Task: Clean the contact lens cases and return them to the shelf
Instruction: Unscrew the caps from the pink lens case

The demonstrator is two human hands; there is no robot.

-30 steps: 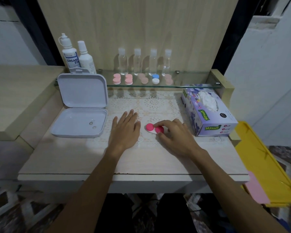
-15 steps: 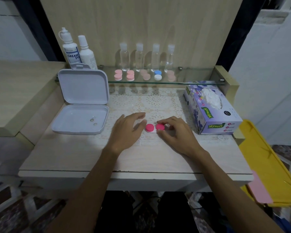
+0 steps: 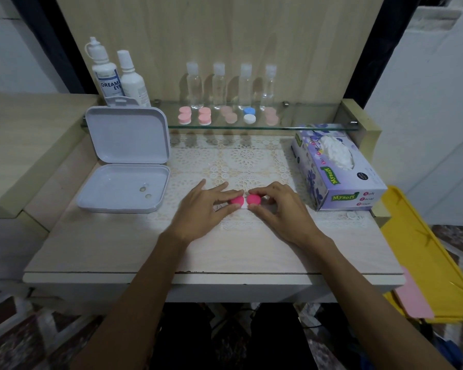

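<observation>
A contact lens case with two hot-pink caps (image 3: pixel 245 200) lies on the lace mat at the middle of the table. My left hand (image 3: pixel 203 209) pinches the left cap between thumb and fingers. My right hand (image 3: pixel 278 209) pinches the right cap the same way. On the glass shelf (image 3: pixel 305 127) behind stand several more cases: pale pink ones (image 3: pixel 184 116) and one blue and white case (image 3: pixel 249 115).
An open white box (image 3: pixel 123 180) with two lenses in its tray sits at the left. Two solution bottles (image 3: pixel 118 76) and several small clear bottles (image 3: pixel 230 86) stand at the back. A tissue box (image 3: pixel 334 169) lies at the right, beside a yellow tray (image 3: pixel 425 252).
My left hand left the table and came right to take hold of the left pink cap. My right hand shifted its grip onto the right cap. The case turned to lie level.
</observation>
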